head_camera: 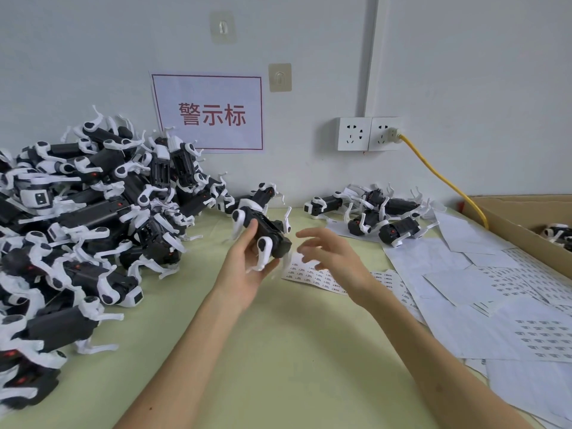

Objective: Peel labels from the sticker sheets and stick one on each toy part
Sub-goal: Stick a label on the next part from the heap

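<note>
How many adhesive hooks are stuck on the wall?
2. The upper hook is high on the wall, above the sign; the lower hook is beside the sign's top right corner. None seems hidden.

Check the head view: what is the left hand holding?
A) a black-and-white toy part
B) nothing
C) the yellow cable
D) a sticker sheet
A: the left hand has its fingers and thumb curled round a black-and-white toy part, while the right hand hovers open-fingered over a sticker sheet.
</note>
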`<state>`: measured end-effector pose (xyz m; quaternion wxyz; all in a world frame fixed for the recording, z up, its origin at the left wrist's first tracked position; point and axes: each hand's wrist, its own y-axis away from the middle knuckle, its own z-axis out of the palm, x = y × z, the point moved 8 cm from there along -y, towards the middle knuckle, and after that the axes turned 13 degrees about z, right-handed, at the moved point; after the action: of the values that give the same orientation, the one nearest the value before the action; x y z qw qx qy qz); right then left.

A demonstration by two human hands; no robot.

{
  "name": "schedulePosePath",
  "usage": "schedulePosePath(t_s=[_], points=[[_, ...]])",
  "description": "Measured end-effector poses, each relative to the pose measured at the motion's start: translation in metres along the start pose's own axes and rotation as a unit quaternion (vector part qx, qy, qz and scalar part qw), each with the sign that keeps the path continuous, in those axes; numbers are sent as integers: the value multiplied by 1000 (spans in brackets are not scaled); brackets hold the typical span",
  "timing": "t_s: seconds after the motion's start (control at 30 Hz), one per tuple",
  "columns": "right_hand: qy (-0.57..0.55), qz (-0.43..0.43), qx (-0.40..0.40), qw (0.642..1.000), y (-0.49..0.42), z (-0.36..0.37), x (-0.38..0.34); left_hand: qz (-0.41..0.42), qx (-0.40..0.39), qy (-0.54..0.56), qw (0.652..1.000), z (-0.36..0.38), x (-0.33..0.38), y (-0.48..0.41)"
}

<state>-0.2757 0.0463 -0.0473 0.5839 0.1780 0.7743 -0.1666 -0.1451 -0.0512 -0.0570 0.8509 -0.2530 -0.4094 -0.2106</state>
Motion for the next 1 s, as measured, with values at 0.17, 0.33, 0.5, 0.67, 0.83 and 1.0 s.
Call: schedulePosePath(t_s=[0.17,0.33,0.5,0.67,0.83,1.0], points=[[406,78,95,906,-14,-5,40,-16,30,-4,999,-16,-2,-5],[383,103,77,915,-20,-10,48,-34,49,22,998,-20,-8,-3],[324,61,75,941,-16,-10,36,-42,26,-14,999,-19,-8,-2],[301,9,79,950,-13,-6,29,-98,-17,-8,995,-20,-20,-3],[329,-1,82,941,-13,0,30,-94,-67,13,993,-15,-22,-3],[363,52,51,929,-16,6,44,-108,-97,23,989,-14,-24,-4]])
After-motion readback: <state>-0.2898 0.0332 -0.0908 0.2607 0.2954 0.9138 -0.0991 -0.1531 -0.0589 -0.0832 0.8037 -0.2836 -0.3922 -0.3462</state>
